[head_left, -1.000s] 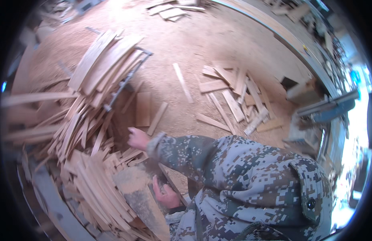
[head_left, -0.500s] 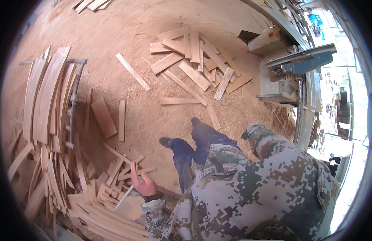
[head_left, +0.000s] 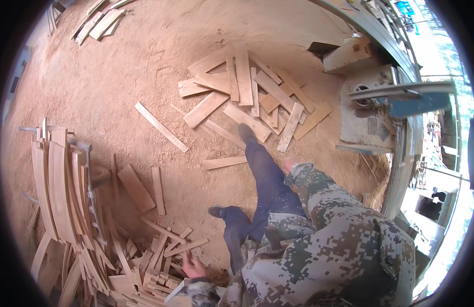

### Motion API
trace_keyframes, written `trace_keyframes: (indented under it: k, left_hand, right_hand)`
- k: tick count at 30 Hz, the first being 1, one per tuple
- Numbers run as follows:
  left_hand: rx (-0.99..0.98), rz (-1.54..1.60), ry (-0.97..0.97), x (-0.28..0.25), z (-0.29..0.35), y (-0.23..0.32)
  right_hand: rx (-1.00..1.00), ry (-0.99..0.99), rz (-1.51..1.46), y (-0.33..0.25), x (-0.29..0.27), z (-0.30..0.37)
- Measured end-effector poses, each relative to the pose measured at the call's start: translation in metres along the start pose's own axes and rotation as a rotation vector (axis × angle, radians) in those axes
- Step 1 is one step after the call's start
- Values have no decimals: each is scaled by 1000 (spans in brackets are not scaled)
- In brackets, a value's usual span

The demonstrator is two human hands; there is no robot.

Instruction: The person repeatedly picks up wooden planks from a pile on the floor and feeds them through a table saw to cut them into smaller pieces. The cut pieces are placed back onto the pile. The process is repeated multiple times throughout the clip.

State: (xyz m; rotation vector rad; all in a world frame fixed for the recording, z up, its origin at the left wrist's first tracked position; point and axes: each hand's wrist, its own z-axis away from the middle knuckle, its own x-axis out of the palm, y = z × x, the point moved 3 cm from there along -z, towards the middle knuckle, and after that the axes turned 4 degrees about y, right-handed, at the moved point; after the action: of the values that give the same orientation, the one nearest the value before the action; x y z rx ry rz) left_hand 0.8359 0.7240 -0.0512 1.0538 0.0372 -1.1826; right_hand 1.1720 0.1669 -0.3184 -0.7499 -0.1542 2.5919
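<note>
My left hand [head_left: 194, 267] hangs low beside the heap of offcuts [head_left: 150, 279], holding nothing, its fingers loosely apart. In front of my body is my right hand [head_left: 290, 163], partly covered by its camouflage sleeve. Its fingers are blurred and hard to make out, and no object shows in it. Past my forward foot lies a scattered pile of wooden boards [head_left: 243, 74]; that foot is at the near edge of one board [head_left: 247, 123]. A short board [head_left: 224, 162] rests on the floor just left of my forward leg.
Long boards [head_left: 58, 184] are stacked on a metal-framed cart [head_left: 92, 199] at the left. A dusty machine with a blue guard [head_left: 418, 104] stands on the right. One loose strip [head_left: 161, 127] lies on the sawdust-covered floor [head_left: 114, 92]; more boards [head_left: 106, 24] lie far left.
One leg has stepped forward to the board pile. My left hand has dropped lower, and my right hand has shifted left. The view has shifted, so the cart and offcuts appear lower.
</note>
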Motion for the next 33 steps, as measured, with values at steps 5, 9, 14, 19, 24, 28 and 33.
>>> trace_keyframes:
  k: [5,9,14,19,24,28,33]
  left_hand:
    - [-680,323,75,96,115,-98]
    - [-471,47,-208,198,157,-86]
    - [-400,206,-318,294,92,-23]
    - [-393,290,-243,332,27,-21]
    - [-718,356,-91,325,30,-50]
    - [-810,413,-34,309,23,-49]
    - [-627,299,-77,301,4,-60]
  right_hand:
    - [-302,149,-370,-110,-56,-164]
    - [135,149,-965,-133,-54,-279]
    - [450,209,-1196,-148,-39,-401]
    - [446,386,-1456,-170,-15,-472]
    - [383,450,-1767,-167,-18,-480]
    - [405,266,-1665,-171,-74,-465]
    - [150,235,-1739,-212,-103,-461]
